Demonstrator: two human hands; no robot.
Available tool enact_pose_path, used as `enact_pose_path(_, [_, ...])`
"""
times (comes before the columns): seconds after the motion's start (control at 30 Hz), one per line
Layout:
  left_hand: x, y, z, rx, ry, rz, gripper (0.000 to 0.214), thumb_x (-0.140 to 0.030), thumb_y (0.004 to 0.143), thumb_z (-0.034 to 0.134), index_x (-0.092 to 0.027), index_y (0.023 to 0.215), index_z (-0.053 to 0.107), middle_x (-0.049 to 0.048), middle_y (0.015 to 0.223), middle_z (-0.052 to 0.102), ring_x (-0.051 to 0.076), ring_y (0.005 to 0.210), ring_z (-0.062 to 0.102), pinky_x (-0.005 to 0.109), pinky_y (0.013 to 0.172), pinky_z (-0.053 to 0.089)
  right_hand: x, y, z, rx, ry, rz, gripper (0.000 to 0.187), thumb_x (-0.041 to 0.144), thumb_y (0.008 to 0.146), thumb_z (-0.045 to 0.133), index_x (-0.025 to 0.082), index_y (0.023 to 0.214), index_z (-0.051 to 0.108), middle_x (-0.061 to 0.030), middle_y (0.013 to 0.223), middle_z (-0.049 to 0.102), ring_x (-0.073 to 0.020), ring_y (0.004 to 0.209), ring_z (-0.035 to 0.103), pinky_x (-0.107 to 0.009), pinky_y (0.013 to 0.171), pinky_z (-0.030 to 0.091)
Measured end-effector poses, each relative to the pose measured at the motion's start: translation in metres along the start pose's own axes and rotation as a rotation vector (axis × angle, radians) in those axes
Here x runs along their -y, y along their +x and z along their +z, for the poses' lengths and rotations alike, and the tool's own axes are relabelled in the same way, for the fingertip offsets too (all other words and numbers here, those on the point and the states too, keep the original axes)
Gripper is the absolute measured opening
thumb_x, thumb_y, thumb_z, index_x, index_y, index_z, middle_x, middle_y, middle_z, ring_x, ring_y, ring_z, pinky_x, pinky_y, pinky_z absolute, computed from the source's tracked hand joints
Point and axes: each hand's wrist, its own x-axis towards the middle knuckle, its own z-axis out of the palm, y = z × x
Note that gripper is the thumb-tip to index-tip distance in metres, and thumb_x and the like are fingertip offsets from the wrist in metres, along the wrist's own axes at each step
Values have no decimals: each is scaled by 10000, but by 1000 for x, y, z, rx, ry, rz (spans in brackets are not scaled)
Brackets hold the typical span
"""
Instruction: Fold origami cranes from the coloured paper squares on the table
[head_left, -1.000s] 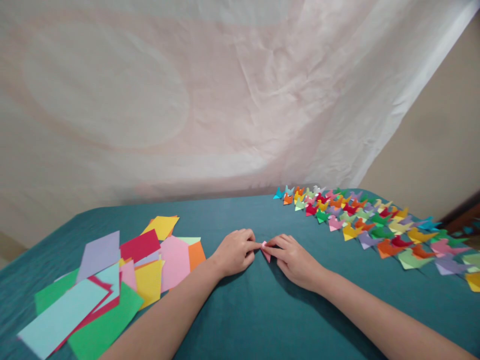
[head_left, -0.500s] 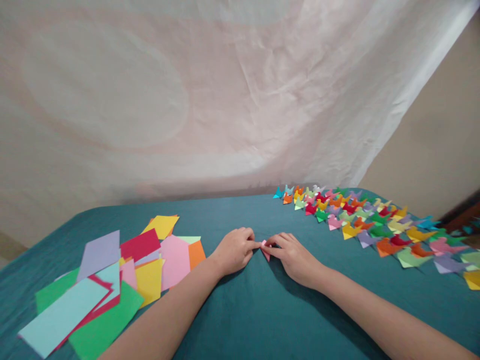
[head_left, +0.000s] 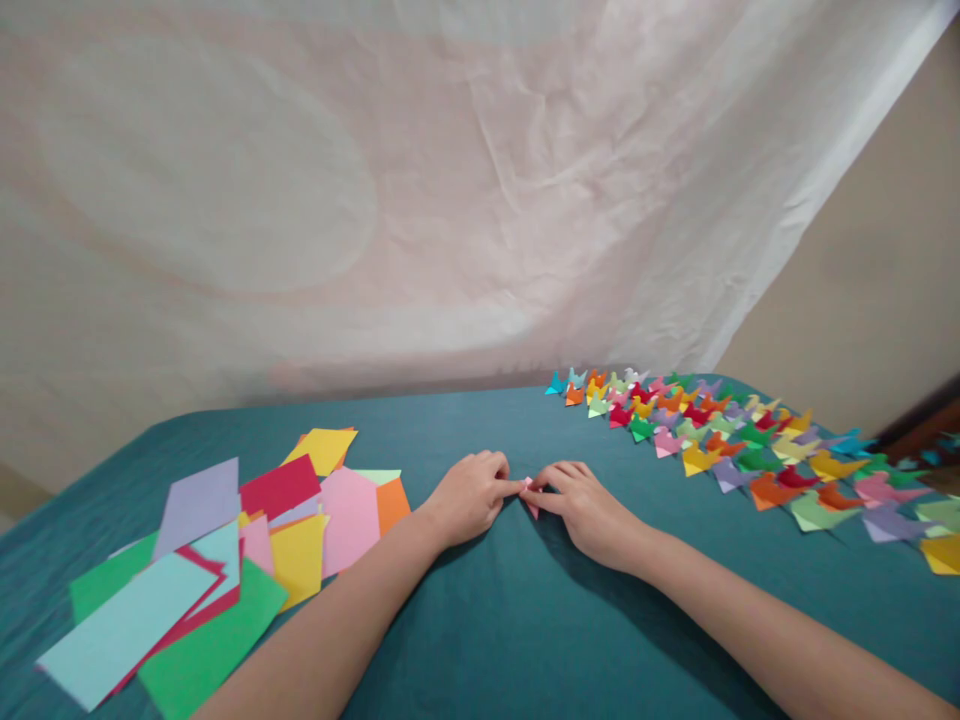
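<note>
A small folded piece of pink paper [head_left: 533, 508] is at the middle of the table, partly hidden by my fingers. My right hand [head_left: 581, 505] pinches it between thumb and fingers from the right. My left hand [head_left: 474, 497] is curled, its index finger stretched out so that the tip touches the paper's left edge. Whether the left fingers grip the paper or only press on it is hard to make out, but they are closed up against it.
Loose coloured paper sheets [head_left: 349, 520] lie overlapping on the left, beside my left forearm. Rows of small folded paper birds [head_left: 701, 458] stand along the right side of the green tablecloth [head_left: 480, 640]. A pale cloth [head_left: 450, 200] hangs behind the table.
Both hands stay almost in place on the pink paper. My left fingertip has shifted slightly right, onto the paper, and the view has moved a touch.
</note>
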Motion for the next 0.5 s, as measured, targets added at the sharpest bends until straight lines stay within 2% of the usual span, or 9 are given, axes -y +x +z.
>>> enact_pose_path(0.5, [-1, 2, -1, 14, 62, -8, 308, -190, 902, 429, -308, 1121, 611, 48, 916, 538, 179, 826, 478, 293, 708, 387, 4, -5, -11, 187, -37, 12, 558, -6, 762, 406, 206, 1273, 483, -111, 1180, 499, -228, 1111, 402, -391, 933, 302])
